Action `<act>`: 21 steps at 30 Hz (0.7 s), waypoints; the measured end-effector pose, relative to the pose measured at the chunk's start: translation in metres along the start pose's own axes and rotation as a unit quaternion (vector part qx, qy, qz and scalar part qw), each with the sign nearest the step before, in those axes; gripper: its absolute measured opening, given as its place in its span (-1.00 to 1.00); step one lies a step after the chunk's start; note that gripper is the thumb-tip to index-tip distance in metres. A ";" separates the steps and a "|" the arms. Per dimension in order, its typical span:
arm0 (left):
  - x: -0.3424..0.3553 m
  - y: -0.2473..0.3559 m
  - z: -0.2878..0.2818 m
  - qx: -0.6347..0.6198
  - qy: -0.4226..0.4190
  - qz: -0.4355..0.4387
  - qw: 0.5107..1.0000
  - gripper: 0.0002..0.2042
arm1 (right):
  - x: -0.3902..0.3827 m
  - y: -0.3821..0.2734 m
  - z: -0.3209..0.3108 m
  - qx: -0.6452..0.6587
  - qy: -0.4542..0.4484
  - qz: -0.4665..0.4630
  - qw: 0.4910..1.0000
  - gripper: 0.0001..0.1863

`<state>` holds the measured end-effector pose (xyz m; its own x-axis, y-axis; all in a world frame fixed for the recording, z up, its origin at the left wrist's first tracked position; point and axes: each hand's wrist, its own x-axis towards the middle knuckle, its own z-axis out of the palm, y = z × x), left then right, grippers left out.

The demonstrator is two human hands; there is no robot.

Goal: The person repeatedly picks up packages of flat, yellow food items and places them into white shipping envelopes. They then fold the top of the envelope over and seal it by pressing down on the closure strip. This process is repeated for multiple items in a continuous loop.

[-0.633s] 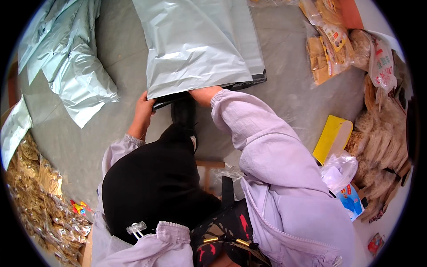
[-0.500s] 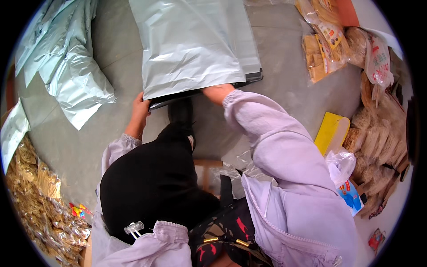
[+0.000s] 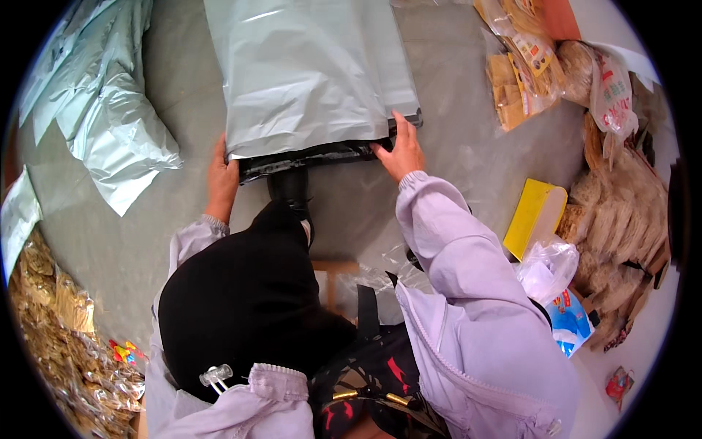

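Note:
A large pale grey plastic mailing bag lies flat on the floor in front of me, its black inner face showing as a strip along the near edge. My left hand grips the bag's near left corner, fingers along its side. At the near right corner, my right hand has its thumb on the black strip and its fingers over the edge. Some of the fingertips are hidden by the plastic. Part of another grey layer shows beneath the bag on its right side.
More grey plastic bags lie crumpled at the left. Clear-bagged brown goods pile up at the lower left. Along the right are packed yellowish food packets, a yellow box and bagged dry goods. My black shoe stands just below the bag.
My right hand has come out from under the bag's near edge and moved right to its corner. More of the black strip shows. The left hand stays at the left corner.

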<state>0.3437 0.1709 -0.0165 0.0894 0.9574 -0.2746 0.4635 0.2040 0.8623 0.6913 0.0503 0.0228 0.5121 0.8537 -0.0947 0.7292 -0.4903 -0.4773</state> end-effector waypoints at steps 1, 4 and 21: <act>0.005 0.003 -0.002 -0.007 0.006 0.010 1.000 -0.51 | 0.013 0.007 0.013 0.071 -0.013 0.024 0.997 -0.53; 0.006 0.009 -0.005 -0.134 -0.002 0.038 0.990 -0.49 | 0.046 0.032 0.026 0.202 -0.002 0.078 0.976 -0.55; 0.013 0.012 -0.009 -0.197 -0.222 -0.290 0.910 -0.72 | 0.070 0.064 0.023 0.141 -0.111 0.143 0.973 -0.71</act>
<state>0.3425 0.1881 -0.0057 0.3185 0.5057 -0.8018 0.2020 0.7902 0.5786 0.7626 0.0826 -0.0346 0.5424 0.7219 -0.4298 0.4017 -0.6721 -0.6220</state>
